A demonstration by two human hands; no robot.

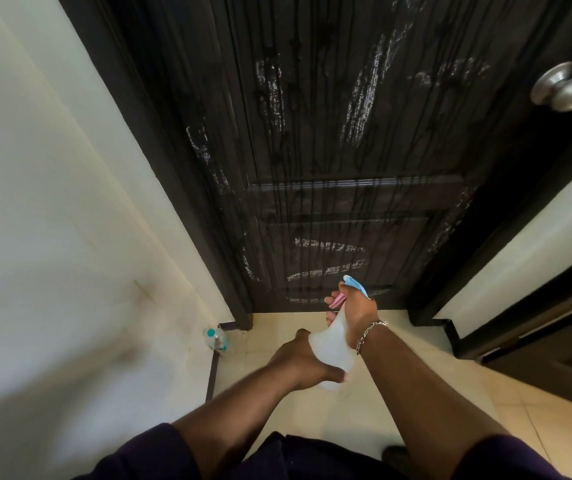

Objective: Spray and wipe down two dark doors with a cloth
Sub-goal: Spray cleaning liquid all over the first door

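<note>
A dark panelled door (346, 133) fills the upper middle, streaked with white foam and running drips. A white spray bottle (333, 344) with a blue head and pink trigger points at the door's lower panel. My right hand (353, 313) grips the bottle's neck, fingers on the trigger, a chain bracelet on the wrist. My left hand (307, 362) holds the bottle's body from below. A second dark door (554, 341) shows at the right edge. No cloth is visible.
A silver round knob (563, 86) sits at the door's upper right. A small clear bottle with a teal cap (217, 339) stands on the floor by the left cream wall (52, 202). Cream tiles (450, 393) cover the floor.
</note>
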